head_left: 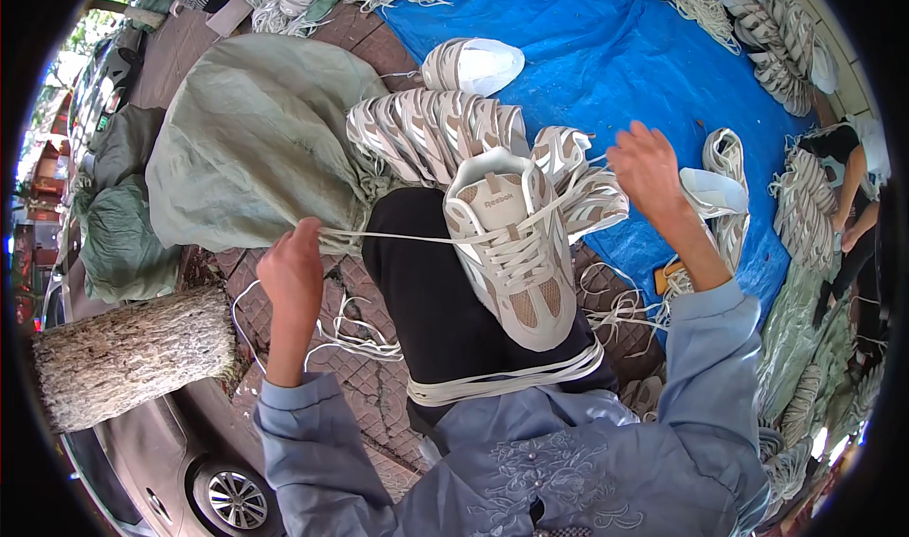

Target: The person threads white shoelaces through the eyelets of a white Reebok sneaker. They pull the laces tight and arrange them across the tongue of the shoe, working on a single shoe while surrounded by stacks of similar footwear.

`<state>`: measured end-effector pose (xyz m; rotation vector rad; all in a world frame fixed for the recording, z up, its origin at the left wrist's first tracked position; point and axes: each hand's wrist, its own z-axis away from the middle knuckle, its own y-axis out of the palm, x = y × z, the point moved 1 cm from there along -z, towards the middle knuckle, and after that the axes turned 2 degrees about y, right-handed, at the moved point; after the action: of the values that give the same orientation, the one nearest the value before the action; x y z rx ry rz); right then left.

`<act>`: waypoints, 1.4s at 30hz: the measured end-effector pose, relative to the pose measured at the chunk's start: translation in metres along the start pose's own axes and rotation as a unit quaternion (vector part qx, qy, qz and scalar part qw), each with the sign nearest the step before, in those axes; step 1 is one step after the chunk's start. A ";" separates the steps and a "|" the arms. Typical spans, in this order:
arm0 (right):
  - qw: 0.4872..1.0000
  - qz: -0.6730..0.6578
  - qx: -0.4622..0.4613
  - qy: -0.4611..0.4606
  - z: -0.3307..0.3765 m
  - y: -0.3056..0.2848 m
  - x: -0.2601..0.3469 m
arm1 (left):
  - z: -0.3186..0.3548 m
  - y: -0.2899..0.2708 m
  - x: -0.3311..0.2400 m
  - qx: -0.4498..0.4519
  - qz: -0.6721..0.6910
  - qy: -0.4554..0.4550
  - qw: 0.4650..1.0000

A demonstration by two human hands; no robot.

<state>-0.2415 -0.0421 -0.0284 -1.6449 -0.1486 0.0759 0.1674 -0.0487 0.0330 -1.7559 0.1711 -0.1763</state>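
Note:
A beige, white and tan sneaker upper [535, 305] lies on my black-trousered lap, its toe toward me. Cream lace [407, 238] crosses its eyelets in several rows. My left hand [292, 267] is closed on one lace end, stretched taut out to the left. Out to the right and farther away, my right hand [647, 166] is closed too, with the other lace end running up to it from the shoe. Both hands are well apart from the upper itself. A bundle of loose laces [507, 378] lies across my thighs.
Beyond my knees, stacked shoe uppers [431, 130] lie beside a blue tarp [606, 54]. A grey-green sack [256, 139] bulges at left, above a tree trunk [137, 357] and a parked car [189, 452]. Loose laces [355, 338] trail over the paving. Another person [857, 172] works at far right.

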 end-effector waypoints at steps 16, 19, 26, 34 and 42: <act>0.440 -0.832 -0.250 0.228 0.063 0.035 -0.290 | -0.008 0.036 0.320 -0.240 0.792 -0.298 0.476; 0.470 -0.798 -0.281 0.252 0.099 0.022 -0.388 | 0.004 0.034 0.350 -0.317 0.703 -0.361 0.524; 0.476 -0.714 -0.380 0.346 0.118 0.018 -0.457 | 0.034 0.045 0.420 -0.434 0.654 -0.440 0.435; 0.703 -0.699 -0.041 0.125 -0.009 -0.033 -0.049 | -0.016 0.047 0.157 -0.100 0.737 -0.213 0.633; 0.906 -0.353 -0.031 -0.230 0.009 -0.020 0.140 | 0.024 0.028 -0.099 -0.070 0.462 0.006 0.884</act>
<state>-0.1054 -0.0123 -0.0038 -1.5213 -1.1070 -0.0990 0.0748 -0.0103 -0.0016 -1.6341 1.0200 0.5338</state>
